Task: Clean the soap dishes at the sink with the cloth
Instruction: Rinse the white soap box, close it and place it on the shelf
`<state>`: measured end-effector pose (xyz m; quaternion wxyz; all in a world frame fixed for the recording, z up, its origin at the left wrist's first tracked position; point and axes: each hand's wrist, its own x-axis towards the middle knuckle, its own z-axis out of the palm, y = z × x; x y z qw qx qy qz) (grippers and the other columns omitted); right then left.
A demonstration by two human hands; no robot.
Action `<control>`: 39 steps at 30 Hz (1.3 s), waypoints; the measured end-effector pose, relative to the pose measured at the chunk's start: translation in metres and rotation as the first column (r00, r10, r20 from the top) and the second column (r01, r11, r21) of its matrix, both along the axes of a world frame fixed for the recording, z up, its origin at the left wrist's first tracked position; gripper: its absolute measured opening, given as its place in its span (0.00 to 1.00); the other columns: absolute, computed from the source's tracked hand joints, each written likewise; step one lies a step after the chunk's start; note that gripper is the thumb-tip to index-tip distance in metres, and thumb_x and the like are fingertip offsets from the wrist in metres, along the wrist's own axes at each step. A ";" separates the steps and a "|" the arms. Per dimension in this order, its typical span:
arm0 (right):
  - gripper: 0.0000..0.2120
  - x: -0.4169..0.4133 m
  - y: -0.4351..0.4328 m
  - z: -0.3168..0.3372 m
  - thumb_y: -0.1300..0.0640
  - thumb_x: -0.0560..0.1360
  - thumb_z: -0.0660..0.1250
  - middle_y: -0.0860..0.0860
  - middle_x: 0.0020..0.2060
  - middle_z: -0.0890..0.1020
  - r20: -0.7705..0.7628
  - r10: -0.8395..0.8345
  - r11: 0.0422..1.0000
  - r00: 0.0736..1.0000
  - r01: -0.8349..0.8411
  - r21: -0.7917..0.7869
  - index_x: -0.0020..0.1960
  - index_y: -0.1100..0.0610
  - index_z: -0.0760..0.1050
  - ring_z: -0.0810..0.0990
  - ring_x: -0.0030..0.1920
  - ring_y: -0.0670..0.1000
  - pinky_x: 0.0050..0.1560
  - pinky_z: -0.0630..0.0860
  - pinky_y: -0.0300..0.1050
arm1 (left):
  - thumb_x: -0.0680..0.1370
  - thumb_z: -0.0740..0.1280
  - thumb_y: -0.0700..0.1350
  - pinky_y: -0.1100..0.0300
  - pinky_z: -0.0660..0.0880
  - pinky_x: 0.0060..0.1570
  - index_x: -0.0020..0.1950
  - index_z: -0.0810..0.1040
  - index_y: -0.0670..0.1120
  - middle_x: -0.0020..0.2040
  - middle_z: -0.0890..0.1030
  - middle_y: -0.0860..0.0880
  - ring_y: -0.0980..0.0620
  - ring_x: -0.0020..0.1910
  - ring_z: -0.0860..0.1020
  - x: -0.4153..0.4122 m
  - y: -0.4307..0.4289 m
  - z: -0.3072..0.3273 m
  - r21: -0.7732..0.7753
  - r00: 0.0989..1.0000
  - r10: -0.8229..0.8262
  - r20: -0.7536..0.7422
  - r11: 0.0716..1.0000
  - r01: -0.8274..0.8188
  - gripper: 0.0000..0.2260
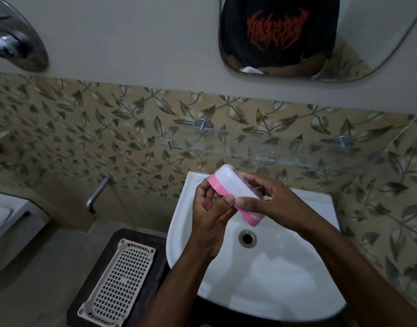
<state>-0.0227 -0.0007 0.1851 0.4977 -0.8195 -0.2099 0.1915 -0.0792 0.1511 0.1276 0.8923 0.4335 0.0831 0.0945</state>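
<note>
A soap dish with a white shell and a pink rim is held tilted above the back of the white sink. My left hand grips its pink rim from the left. My right hand wraps over the white shell from the right, thumb on the pink edge. No cloth shows in this view. The sink's drain lies just below the dish.
A cream perforated plastic tray rests on a dark stand left of the sink. A wall tap juts out at the left. A glass shelf runs above the sink, under a mirror.
</note>
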 end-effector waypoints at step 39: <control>0.37 0.038 -0.077 0.004 0.64 0.67 0.77 0.46 0.64 0.77 0.061 -0.488 0.830 0.871 0.441 0.342 0.72 0.50 0.67 0.77 0.62 0.44 0.61 0.77 0.49 | 0.70 0.78 0.48 0.63 0.81 0.49 0.60 0.82 0.46 0.52 0.85 0.51 0.57 0.50 0.84 0.081 -0.023 0.056 0.734 0.996 0.079 0.045 0.674 -0.086 0.20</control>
